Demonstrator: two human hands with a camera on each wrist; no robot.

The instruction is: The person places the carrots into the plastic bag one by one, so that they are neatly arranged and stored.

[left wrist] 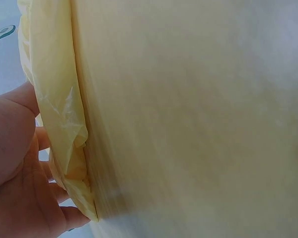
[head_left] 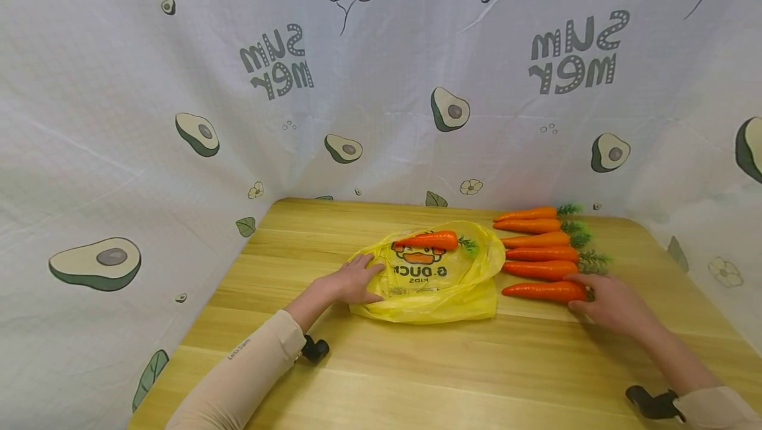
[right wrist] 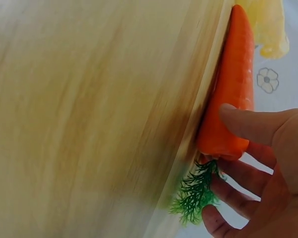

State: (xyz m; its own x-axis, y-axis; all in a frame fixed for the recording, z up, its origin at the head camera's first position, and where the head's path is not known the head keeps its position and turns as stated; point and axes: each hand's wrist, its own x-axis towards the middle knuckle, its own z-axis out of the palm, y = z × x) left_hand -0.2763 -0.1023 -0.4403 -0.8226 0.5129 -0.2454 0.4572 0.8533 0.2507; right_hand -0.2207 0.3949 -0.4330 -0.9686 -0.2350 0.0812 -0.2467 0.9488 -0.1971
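Observation:
A yellow plastic bag [head_left: 458, 307] with a printed duck lies flat on the wooden table. One orange carrot [head_left: 437, 240] with green leaves rests on top of it. My left hand [head_left: 356, 280] lies spread on the bag's left edge, and the left wrist view shows the fingers partly hidden behind yellow plastic. On the right, my right hand [head_left: 613, 302] pinches the leafy end of the nearest carrot [head_left: 542, 292]. In the right wrist view the thumb presses on this carrot [right wrist: 233, 74], with the other fingers by its green leaves [right wrist: 196, 193].
Several more carrots [head_left: 538, 239] lie in a column behind the nearest one, tips toward the bag. The wooden table [head_left: 405, 377] ends at a white curtain [head_left: 381, 86] printed with avocados, which hangs at the back and both sides.

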